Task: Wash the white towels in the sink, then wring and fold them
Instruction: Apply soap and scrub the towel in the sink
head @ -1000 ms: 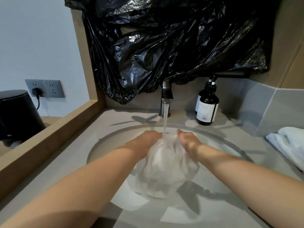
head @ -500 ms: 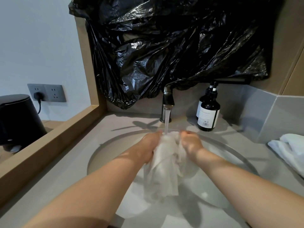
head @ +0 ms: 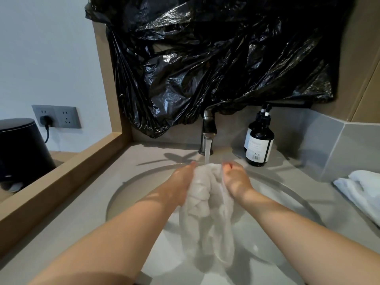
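A wet white towel (head: 207, 210) hangs bunched over the round sink (head: 123, 188), its top under the water running from the faucet (head: 208, 130). My left hand (head: 182, 182) grips the towel's upper left side. On the upper right side my right hand (head: 234, 178) holds it with curled fingers. The two hands squeeze the cloth between them. The towel's lower end trails down into the basin. More white towels (head: 362, 190) lie on the counter at the right edge.
A dark pump bottle (head: 260, 140) stands right of the faucet, with a second one behind it. Black plastic sheeting (head: 216, 58) covers the wall above. A wooden ledge (head: 61, 167) borders the counter on the left, with a black container (head: 20, 149) and a wall socket (head: 56, 117) beyond.
The towel has gone from a spread, rounded bundle to a long narrow bunch. Both hands have drawn closer together just under the tap stream.
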{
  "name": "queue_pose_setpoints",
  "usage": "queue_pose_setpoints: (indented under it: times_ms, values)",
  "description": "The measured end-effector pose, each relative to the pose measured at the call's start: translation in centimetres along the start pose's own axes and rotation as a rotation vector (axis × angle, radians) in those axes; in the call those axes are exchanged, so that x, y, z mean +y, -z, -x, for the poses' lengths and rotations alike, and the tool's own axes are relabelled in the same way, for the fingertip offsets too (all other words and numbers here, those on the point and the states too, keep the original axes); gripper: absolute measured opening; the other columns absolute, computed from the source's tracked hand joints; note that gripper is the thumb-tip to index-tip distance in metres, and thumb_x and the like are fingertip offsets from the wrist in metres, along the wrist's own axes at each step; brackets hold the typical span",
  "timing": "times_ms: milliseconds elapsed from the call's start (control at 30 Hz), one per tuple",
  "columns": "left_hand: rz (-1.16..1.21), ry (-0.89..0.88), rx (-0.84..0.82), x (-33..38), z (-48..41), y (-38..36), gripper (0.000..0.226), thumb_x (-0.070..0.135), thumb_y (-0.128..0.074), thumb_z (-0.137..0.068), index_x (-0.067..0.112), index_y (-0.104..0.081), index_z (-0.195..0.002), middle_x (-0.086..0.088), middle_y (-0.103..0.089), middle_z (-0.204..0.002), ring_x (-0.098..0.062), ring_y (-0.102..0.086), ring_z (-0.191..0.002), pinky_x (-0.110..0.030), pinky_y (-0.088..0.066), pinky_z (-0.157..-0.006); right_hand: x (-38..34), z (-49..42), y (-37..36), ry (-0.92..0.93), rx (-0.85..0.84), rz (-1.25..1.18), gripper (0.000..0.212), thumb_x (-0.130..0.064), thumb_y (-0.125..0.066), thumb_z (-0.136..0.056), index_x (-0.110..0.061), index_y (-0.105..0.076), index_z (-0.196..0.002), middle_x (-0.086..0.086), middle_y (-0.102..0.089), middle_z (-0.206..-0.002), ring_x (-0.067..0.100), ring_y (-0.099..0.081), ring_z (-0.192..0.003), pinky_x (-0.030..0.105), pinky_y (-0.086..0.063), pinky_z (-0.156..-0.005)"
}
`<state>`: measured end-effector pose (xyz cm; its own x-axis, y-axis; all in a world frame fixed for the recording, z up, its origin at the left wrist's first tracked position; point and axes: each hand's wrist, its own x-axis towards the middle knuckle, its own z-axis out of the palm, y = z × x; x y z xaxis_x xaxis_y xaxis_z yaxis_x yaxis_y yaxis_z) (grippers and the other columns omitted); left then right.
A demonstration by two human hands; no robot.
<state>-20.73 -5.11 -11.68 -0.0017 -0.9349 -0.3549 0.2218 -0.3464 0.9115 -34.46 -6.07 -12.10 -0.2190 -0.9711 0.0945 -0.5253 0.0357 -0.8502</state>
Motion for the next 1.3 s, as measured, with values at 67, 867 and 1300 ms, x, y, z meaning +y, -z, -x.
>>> queue_pose_setpoints:
  times_ms: [67, 867, 1300]
  values:
    - [-0.051, -0.076, 0.012, 0.1, 0.0, -0.1, 0.034, 0.038, -0.049, -0.1, 0.008, -0.057, -0.112, -0.007, -0.063, -0.093, -0.027, -0.061, -0.096, -0.037, -0.05, -0.089, -0.4, 1.4, -0.8, 0.158, -0.054, 0.149, 0.024, -0.027, -0.036, -0.101, -0.012, -0.055, -0.098, 0.005, -0.058, -0.09, 0.029, -0.054, -0.091, 0.034, -0.042, -0.078]
    - [-0.325, -0.451, -0.132, 0.1, 0.2, 2.2, 0.027, 0.032, -0.059, -0.096, 0.012, -0.071, -0.082, -0.007, -0.073, -0.075, -0.018, -0.069, -0.066, -0.031, -0.058, -0.065, 0.4, -0.1, 2.1, -0.128, -0.262, -0.416, 0.036, -0.048, -0.051, -0.095, -0.015, -0.066, -0.092, 0.002, -0.063, -0.082, 0.014, -0.057, -0.074, 0.025, -0.042, -0.068]
    - [-0.057, -0.131, -0.084, -0.3, -0.2, 2.8, 0.043, 0.037, -0.039, -0.103, 0.01, -0.065, -0.084, -0.003, -0.069, -0.059, -0.014, -0.068, -0.056, -0.021, -0.055, -0.056, 2.0, -0.6, -0.3, -0.216, -0.394, -0.348, 0.053, -0.04, -0.064, -0.076, 0.003, -0.058, -0.106, 0.019, -0.068, -0.09, 0.032, -0.066, -0.079, 0.041, -0.053, -0.073]
